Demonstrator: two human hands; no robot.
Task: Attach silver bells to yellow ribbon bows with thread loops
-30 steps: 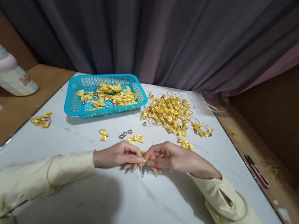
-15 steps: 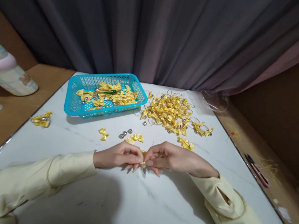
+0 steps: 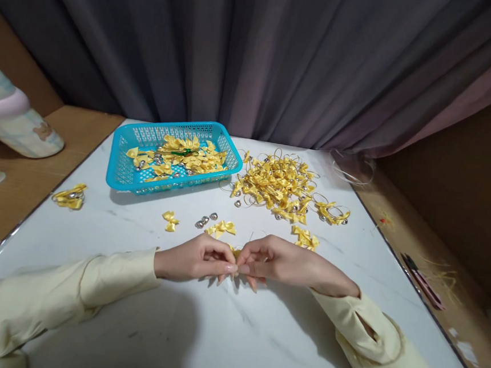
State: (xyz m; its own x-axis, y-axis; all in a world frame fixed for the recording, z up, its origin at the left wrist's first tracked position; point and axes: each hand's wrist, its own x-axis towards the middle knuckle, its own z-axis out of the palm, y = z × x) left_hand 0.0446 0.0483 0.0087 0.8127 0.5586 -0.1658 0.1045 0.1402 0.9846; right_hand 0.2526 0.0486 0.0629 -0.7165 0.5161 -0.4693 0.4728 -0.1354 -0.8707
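Thumb and fingertips of my left hand [image 3: 204, 259] pinch together at the middle of the table, meeting those of my right hand [image 3: 277, 261]. Between and just behind the fingertips shows a bit of a yellow ribbon bow [image 3: 236, 252], mostly hidden, with a thin cord end sticking up by the right fingers. Just beyond the hands lie a loose yellow bow [image 3: 221, 228], several silver heart beads [image 3: 204, 221] and another bow [image 3: 170, 221] to the left. Behind my right hand are more yellow bows [image 3: 305, 237].
A blue basket [image 3: 119, 181] holds bows and beads. Right of it lies a heap of yellow bows on looped cords [image 3: 275, 181]. A cord-tied bow [image 3: 69, 196] sits at left. A bottle [image 3: 19, 118] stands far left; pink-handled snips [image 3: 423, 282] lie right. A grey curtain [image 3: 240, 52] hangs behind.
The fingertips have closed tighter together, and the yellow piece that showed between the thumbs is now covered. Both hands stay in nearly the same place.
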